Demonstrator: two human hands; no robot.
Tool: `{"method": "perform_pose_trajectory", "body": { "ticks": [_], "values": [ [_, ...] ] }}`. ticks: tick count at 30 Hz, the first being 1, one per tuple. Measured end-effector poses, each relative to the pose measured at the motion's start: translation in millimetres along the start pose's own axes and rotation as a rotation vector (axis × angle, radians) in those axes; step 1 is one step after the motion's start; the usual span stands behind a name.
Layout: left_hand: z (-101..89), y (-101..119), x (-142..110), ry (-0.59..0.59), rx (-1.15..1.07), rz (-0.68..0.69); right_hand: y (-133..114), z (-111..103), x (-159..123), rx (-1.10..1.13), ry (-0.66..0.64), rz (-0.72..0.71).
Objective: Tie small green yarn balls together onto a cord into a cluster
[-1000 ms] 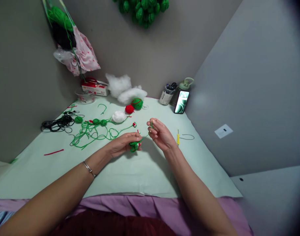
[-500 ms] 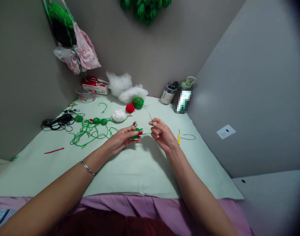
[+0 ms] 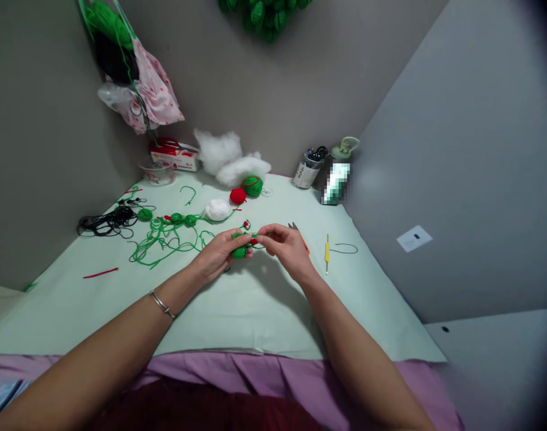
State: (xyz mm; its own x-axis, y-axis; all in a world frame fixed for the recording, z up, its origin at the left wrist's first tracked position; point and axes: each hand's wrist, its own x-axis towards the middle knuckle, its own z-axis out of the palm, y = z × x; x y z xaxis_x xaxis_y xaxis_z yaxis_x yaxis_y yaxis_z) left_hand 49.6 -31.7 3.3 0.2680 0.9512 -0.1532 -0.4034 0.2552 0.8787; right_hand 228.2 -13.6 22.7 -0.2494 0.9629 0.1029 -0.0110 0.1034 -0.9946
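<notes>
A small green crocheted piece (image 3: pixel 239 254) with a red part (image 3: pixel 254 240) is between my two hands above the table. My left hand (image 3: pixel 222 254) is closed around the green piece, thumb on top. Fingertips of my right hand (image 3: pixel 280 245) pinch together at the red part, on the needle, which is mostly hidden by the fingers. A small red, white and green crocheted bit (image 3: pixel 246 224) shows just beyond my hands. Partly behind my right hand lie scissors (image 3: pixel 293 227) with orange handles. Farther right is a yellow-handled crochet hook (image 3: pixel 327 252).
Loose green yarn (image 3: pixel 159 242) and black cord (image 3: pixel 107 222) spread over the left side. White (image 3: pixel 218 209), red (image 3: pixel 238 196) and green yarn balls (image 3: pixel 253 185) sit ahead, before white stuffing (image 3: pixel 242 170). A pen cup (image 3: pixel 306 172) and phone (image 3: pixel 336 182) stand at the back right.
My right hand has moved left, bringing the needle and its green yarn from the raised position to the crocheted piece. The scissors have come into view behind it.
</notes>
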Motion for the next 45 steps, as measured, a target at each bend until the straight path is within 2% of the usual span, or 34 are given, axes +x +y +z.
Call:
{"method": "perform_pose_trajectory", "body": {
  "ticks": [6,11,16,27,33,39,45],
  "values": [
    [-1.2,-2,-1,-0.035,0.025,0.030,4,-1,3,0.218,0.046,0.077],
    [3.7,-2,-3,-0.022,0.106,-0.003,5,1,2,0.125,0.103,0.017],
    [7.2,-4,-4,-0.014,0.179,0.022,6,1,1,0.085,0.087,-0.004],
    [-2.2,-8,3,0.069,0.044,0.100,2,-4,3,0.254,0.087,-0.038],
    [0.0,-7,1,0.101,0.067,0.109,-1,-2,1,0.248,0.059,-0.005],
    [0.2,-3,2,0.132,-0.001,0.116,-2,-2,0,0.239,0.101,0.007],
    [-2.7,-3,2,0.032,0.008,0.048,-4,-10,3,0.221,0.148,-0.020]
  ]
}}
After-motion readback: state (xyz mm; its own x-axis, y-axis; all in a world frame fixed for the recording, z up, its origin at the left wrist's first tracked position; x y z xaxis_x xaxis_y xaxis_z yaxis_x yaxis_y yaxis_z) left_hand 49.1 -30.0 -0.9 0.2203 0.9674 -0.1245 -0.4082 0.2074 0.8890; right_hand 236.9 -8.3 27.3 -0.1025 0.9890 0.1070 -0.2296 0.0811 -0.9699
